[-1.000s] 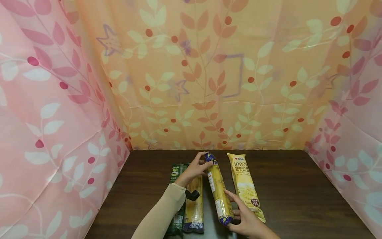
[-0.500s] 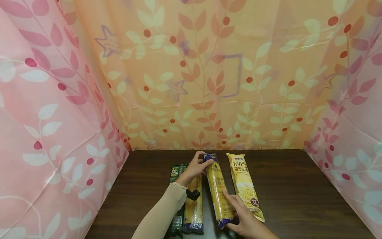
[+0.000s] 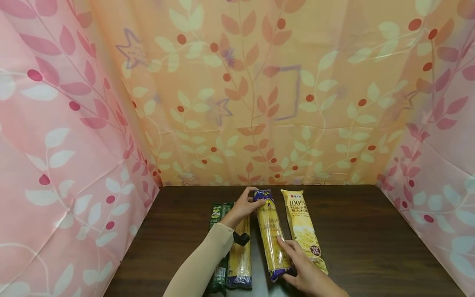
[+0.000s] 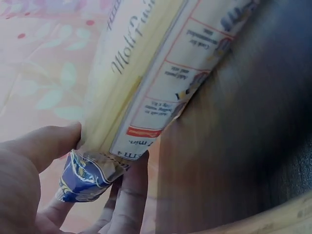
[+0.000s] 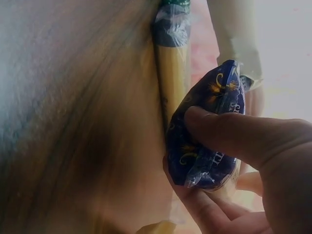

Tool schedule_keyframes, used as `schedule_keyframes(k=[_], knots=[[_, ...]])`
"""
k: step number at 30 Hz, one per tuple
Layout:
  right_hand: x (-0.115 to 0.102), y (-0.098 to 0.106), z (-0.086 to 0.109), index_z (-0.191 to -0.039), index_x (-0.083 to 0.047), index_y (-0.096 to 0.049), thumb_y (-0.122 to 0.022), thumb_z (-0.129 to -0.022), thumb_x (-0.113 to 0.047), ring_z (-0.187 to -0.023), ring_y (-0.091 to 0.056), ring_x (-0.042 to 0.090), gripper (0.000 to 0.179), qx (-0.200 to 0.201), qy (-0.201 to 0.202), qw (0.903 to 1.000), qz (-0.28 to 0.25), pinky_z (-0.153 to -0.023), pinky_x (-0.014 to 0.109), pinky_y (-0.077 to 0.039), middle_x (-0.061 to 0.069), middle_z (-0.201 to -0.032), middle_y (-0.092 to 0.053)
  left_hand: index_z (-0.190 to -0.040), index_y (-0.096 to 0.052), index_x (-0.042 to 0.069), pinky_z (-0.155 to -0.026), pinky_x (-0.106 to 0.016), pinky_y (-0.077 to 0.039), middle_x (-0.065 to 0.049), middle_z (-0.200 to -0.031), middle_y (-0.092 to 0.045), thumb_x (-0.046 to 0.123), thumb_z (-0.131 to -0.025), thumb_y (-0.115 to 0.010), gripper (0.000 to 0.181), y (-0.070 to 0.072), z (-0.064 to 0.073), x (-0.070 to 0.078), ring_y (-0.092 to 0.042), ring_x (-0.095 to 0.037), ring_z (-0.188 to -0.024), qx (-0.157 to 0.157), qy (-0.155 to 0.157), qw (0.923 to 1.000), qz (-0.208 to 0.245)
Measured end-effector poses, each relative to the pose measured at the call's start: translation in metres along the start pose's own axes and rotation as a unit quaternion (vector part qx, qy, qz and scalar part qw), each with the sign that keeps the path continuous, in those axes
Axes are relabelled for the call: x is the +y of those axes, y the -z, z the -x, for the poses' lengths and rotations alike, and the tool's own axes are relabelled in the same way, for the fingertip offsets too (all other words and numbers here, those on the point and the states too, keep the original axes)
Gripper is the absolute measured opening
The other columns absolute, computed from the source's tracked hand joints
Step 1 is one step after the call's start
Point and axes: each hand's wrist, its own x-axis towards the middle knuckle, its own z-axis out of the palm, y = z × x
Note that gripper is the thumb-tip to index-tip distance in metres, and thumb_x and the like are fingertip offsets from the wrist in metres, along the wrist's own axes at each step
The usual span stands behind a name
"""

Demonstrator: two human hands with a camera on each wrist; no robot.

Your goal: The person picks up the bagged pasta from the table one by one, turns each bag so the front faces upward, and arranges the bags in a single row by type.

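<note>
Both of my hands hold a long clear pack of spaghetti [image 3: 270,231] with purple-blue ends, its printed front facing up in the head view. My left hand [image 3: 243,207] grips the far end; in the left wrist view its thumb and fingers [image 4: 132,195] pinch the blue tip. At the near end my right hand [image 3: 306,266] holds on, and the right wrist view shows its thumb lying across the blue end with fingers beneath. Left of this pack, partly under my left forearm, lies a second yellow spaghetti pack [image 3: 239,264]. A pale yellow pasta bag [image 3: 305,231] lies to the right.
A dark green pack [image 3: 219,272] lies at the left, beside the second spaghetti pack and partly covered by my sleeve. Everything rests on a dark wooden table [image 3: 371,243]. Leaf-patterned curtains [image 3: 237,103] enclose its back and sides.
The held spaghetti pack has turned about its length, from its labelled side to its printed front. Both hands keep hold of its ends and have hardly shifted.
</note>
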Motion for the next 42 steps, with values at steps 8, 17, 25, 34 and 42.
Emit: schedule_keyframes(k=[8, 17, 25, 34, 42], knots=[[0.0, 0.004, -0.004, -0.167, 0.001, -0.033, -0.09, -0.087, -0.005, -0.113, -0.057, 0.022, 0.098, -0.019, -0.061, 0.9978, -0.014, -0.074, 0.025, -0.051, 0.02, -0.144, -0.047, -0.153, -0.043, 0.009, -0.093, -0.062, -0.058, -0.022, -0.122, -0.068, 0.022, -0.103, -0.078, 0.062, -0.008, -0.013, -0.008, -0.072, -0.028, -0.097, -0.002, 0.017, 0.9998, 0.013], [0.009, 0.002, -0.008, -0.164, 0.004, -0.037, -0.091, -0.087, -0.009, -0.114, -0.06, 0.023, 0.095, -0.011, -0.074, 0.9971, 0.014, -0.082, 0.031, -0.056, 0.015, -0.14, -0.051, -0.153, -0.044, 0.009, -0.093, -0.056, -0.06, -0.026, -0.133, -0.061, 0.023, -0.102, -0.079, 0.064, -0.017, -0.027, -0.015, -0.072, -0.03, -0.099, 0.01, 0.049, 0.9987, -0.012], [0.013, 0.002, -0.011, -0.164, 0.002, -0.039, -0.091, -0.088, -0.016, -0.107, -0.059, 0.016, 0.094, -0.02, -0.099, 0.9947, 0.019, -0.08, 0.032, -0.055, 0.013, -0.138, -0.053, -0.152, -0.047, 0.006, -0.09, -0.05, -0.062, -0.026, -0.134, -0.06, 0.021, -0.101, -0.08, 0.063, -0.02, -0.037, -0.019, -0.072, -0.03, -0.096, 0.01, 0.054, 0.9974, -0.045], [0.015, -0.002, -0.015, -0.163, 0.002, -0.041, -0.092, -0.087, -0.016, -0.115, -0.064, 0.029, 0.094, -0.025, -0.127, 0.991, 0.036, -0.084, 0.038, -0.058, 0.015, -0.14, -0.053, -0.153, -0.047, 0.001, -0.093, -0.051, -0.062, -0.025, -0.13, -0.06, 0.017, -0.101, -0.079, 0.063, -0.022, -0.044, -0.023, -0.072, -0.033, -0.101, 0.006, 0.065, 0.9969, -0.045], [0.015, -0.002, -0.015, -0.162, 0.003, -0.043, -0.093, -0.086, -0.019, -0.114, -0.064, 0.029, 0.093, -0.02, -0.131, 0.9904, 0.04, -0.084, 0.04, -0.059, 0.014, -0.138, -0.055, -0.149, -0.052, 0.002, -0.089, -0.049, -0.06, -0.023, -0.129, -0.063, 0.019, -0.1, -0.08, 0.059, -0.026, -0.048, -0.024, -0.069, -0.026, -0.091, 0.01, 0.062, 0.9929, -0.101]])
